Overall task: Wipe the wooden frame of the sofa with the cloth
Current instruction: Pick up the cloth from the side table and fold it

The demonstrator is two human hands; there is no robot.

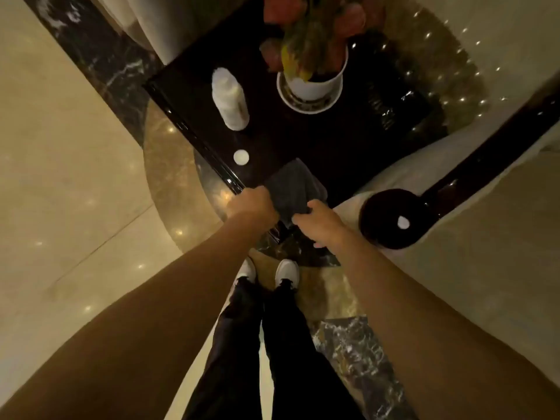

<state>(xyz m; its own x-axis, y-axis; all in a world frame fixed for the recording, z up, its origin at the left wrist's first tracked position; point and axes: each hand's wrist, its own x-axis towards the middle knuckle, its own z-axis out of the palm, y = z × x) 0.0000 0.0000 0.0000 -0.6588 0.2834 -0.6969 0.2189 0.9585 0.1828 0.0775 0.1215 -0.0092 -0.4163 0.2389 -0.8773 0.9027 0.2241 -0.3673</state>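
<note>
- Cloth (292,189): dark grey, bunched, held between both hands at the near corner of the bench (327,147), lying partly on its dark glossy top.
- Left hand (253,204): fingers closed on the cloth's left edge, over the bench's front rim.
- Right hand (318,221): fingers pinch the cloth's near right corner; thumb side turned down.
- Sofa frame (472,174): dark polished wood running up to the right, ending in a round knob (394,218) just right of the right hand; pale cushions on both sides.
- On the bench: a white bottle (228,98) standing uncapped, its cap (241,157) lying nearer the cloth, and a white pot (313,83) of flowers on a saucer.
- Below: white shoes (286,272) on marble floor.
</note>
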